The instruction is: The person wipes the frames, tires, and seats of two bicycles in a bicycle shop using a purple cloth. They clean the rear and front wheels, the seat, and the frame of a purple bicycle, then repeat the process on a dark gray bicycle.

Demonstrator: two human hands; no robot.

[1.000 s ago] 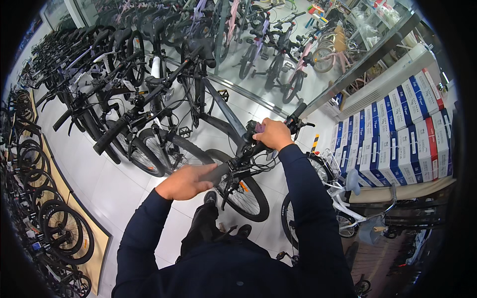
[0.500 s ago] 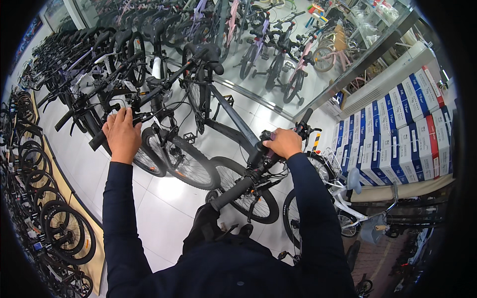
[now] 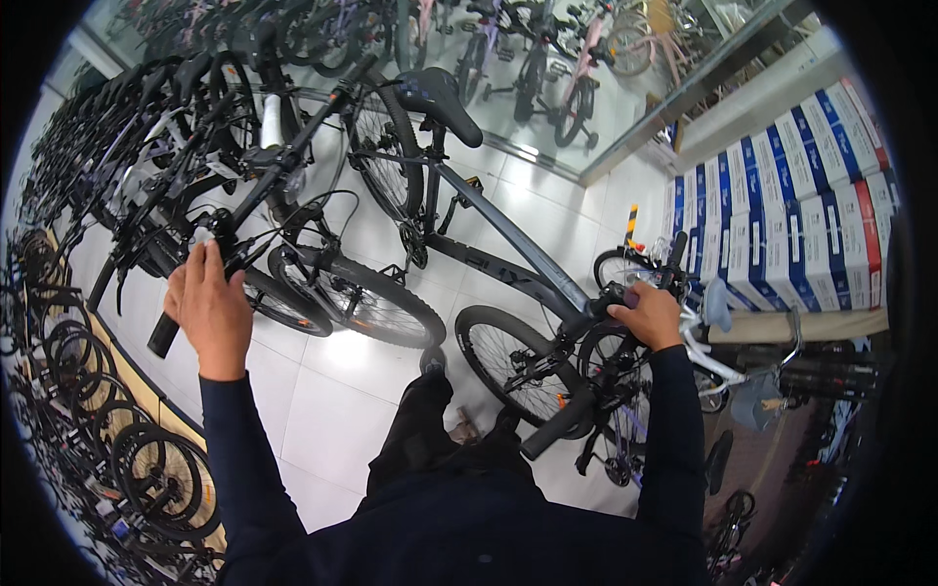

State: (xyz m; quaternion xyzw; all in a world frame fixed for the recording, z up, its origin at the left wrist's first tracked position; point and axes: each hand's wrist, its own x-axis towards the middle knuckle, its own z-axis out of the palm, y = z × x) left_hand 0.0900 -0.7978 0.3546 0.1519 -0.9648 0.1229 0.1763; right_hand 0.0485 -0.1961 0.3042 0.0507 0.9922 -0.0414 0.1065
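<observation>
My right hand is closed around the middle of the handlebar, at the stem, of a dark grey mountain bike. Its front wheel stands on the floor near my feet, and its black saddle points away to the back. My left hand lies palm down with its fingers stretched out over the handlebar of another bike, whose black grip shows beside the wrist. That bike's knobby front wheel stands left of the grey bike; what lies under my left palm is hidden.
Many bikes stand packed at the back left. A low wooden platform with a row of wheels runs along the left. Stacked white and blue boxes and a white bike are at the right. Glass panels with small bikes behind rise at the back.
The grey bike has moved to the right with my right hand on its bar, widening the gap to the bike at left. My left hand has stayed at the other handlebar, now slightly lower in view.
</observation>
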